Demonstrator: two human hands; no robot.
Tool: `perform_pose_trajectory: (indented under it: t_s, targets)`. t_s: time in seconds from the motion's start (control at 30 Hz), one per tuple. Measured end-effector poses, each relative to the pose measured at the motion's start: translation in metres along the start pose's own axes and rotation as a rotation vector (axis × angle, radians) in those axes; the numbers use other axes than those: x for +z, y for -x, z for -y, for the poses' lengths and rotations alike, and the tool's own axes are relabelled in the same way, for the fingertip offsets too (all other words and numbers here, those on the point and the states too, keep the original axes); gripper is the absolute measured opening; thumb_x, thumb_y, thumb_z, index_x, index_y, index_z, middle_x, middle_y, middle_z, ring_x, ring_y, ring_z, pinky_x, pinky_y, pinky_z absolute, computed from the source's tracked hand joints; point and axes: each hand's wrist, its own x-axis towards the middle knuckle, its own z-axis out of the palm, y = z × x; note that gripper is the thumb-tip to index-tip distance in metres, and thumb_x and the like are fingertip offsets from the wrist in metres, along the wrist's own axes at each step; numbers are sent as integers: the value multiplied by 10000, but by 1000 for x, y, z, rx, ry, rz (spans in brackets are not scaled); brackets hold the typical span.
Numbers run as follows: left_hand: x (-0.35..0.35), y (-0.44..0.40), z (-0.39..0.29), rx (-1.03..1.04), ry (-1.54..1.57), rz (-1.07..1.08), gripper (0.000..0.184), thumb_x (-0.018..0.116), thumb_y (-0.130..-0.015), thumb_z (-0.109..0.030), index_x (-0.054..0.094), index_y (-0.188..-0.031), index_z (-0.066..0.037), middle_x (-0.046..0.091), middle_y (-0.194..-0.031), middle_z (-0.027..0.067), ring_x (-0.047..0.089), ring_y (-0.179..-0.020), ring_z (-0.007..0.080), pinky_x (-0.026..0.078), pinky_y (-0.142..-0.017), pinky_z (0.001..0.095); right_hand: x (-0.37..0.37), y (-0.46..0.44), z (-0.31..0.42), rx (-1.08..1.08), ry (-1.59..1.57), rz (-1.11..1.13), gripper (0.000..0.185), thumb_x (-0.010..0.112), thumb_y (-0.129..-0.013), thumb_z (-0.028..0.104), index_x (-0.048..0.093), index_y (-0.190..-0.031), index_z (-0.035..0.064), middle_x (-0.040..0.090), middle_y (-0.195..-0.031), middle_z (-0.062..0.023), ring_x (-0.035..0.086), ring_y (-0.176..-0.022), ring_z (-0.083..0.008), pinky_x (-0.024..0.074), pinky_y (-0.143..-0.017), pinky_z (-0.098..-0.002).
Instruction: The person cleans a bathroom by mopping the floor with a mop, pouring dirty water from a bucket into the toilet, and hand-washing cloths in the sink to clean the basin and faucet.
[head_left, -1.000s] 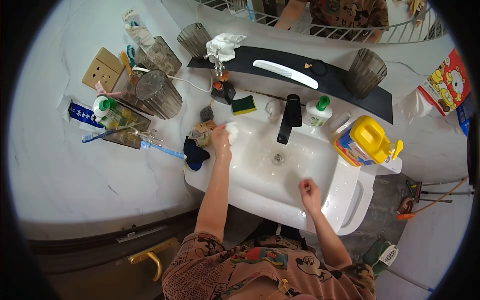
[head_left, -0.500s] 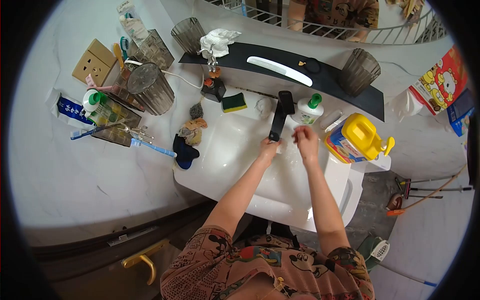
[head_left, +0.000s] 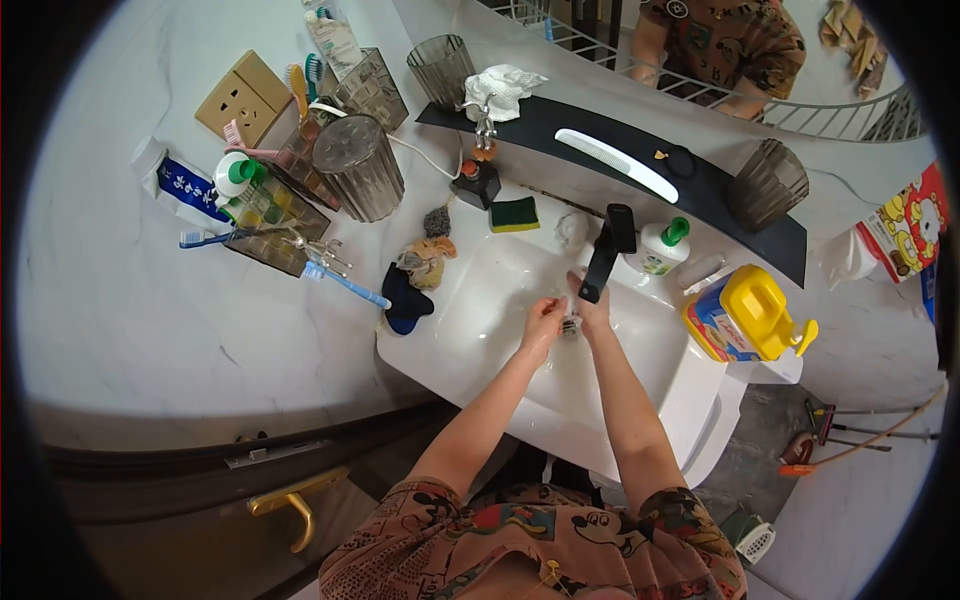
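Observation:
Both my hands are over the white sink basin (head_left: 470,320), beneath the black faucet (head_left: 600,262). My left hand (head_left: 544,326) has its fingers curled inward on the left of the spout; anything inside them is too small to make out. Under the spout's tip, my right hand (head_left: 592,308) faces it with fingers stretched out, partly hidden by the faucet. Water seems to run between the hands, above the drain (head_left: 570,327). A white pump bottle with a green top (head_left: 660,245) stands right of the faucet.
A green and yellow sponge (head_left: 514,214) and a dark cloth (head_left: 406,302) lie on the sink's rim. A yellow-topped jug (head_left: 745,315) stands on the right. Above runs a black shelf (head_left: 690,200) with a white comb (head_left: 615,163). Toothbrush holders (head_left: 280,225) hang at left.
My right hand has moved left, from beside the faucet to under its spout, close to my left hand. My left hand has come down off the faucet's front end. The view has shifted.

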Motion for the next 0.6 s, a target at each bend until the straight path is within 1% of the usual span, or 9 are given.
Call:
perform_pose_trajectory:
  t_s: [0.07, 0.13, 0.2, 0.27, 0.33, 0.37, 0.47, 0.5, 0.6]
  targets:
    - [-2, -7, 4, -4, 152, 61, 203, 639, -846, -196, 539, -876, -22, 527, -760, 26, 487, -646, 97, 412, -560, 247, -6, -10, -4, -192, 320, -2, 324, 631, -802, 337, 595, -920, 38, 659, -873, -162, 623, -748, -346, 447, -642, -382]
    - [4, -13, 2, 8, 285, 48, 202, 650, -825, -179, 542, -867, -14, 526, -752, 37, 492, -654, 113, 413, -562, 262, -13, 5, 15, -62, 633, 12, 360, 606, -820, 306, 533, -1034, 27, 583, -735, -135, 578, -685, -233, 446, -625, -366]
    - [15, -22, -4, 38, 395, -46, 184, 657, -803, -149, 545, -866, -18, 529, -751, 39, 510, -679, 126, 417, -582, 271, -23, 16, 15, -19, 734, -25, 353, 581, -838, 286, 508, -1069, 30, 550, -679, -107, 554, -662, -176, 447, -623, -360]
    - [25, -48, 17, 127, 218, -12, 173, 665, -781, -125, 544, -858, -29, 549, -758, 30, 524, -695, 132, 420, -614, 277, -38, 23, 0, -79, 613, -112, 287, 554, -855, 277, 521, -1025, 48, 561, -707, -80, 551, -678, -175, 451, -635, -365]
    - [46, -46, 9, 194, 21, -23, 182, 684, -776, -140, 538, -828, -46, 552, -724, 9, 510, -674, 116, 419, -598, 275, -54, 28, -3, 102, 157, -94, 229, 539, -867, 256, 521, -1009, 77, 564, -755, -48, 546, -705, -171, 452, -647, -355]
    - [53, -42, 1, 187, -155, -42, 224, 713, -763, -201, 573, -848, -48, 580, -720, 12, 527, -682, 106, 431, -612, 279, -61, 29, -5, 190, -74, -87, 201, 532, -872, 245, 521, -1001, 91, 566, -779, -32, 544, -718, -169, 453, -652, -350]
    - [61, -35, -9, 213, -300, 103, 283, 720, -763, -245, 609, -914, -32, 621, -787, 34, 577, -713, 119, 453, -615, 287, -74, 30, -7, 309, -370, -179, 150, 525, -874, 214, 511, -997, 129, 560, -845, -6, 542, -771, -162, 454, -676, -332]
    - [60, -29, -16, 84, -239, 153, 351, 715, -772, -253, 615, -983, 8, 640, -822, 53, 615, -742, 146, 483, -635, 306, -76, 29, -11, 312, -500, -126, 173, 498, -893, 214, 505, -1047, 137, 566, -873, -15, 553, -802, -156, 455, -698, -324]
    - [46, -28, -7, -77, 136, 215, 326, 665, -809, -186, 587, -1024, 46, 641, -883, 78, 634, -765, 191, 514, -637, 341, -54, 22, -23, 241, -718, -22, 211, 486, -908, 236, 502, -1092, 134, 578, -931, -24, 569, -836, -157, 463, -700, -331]
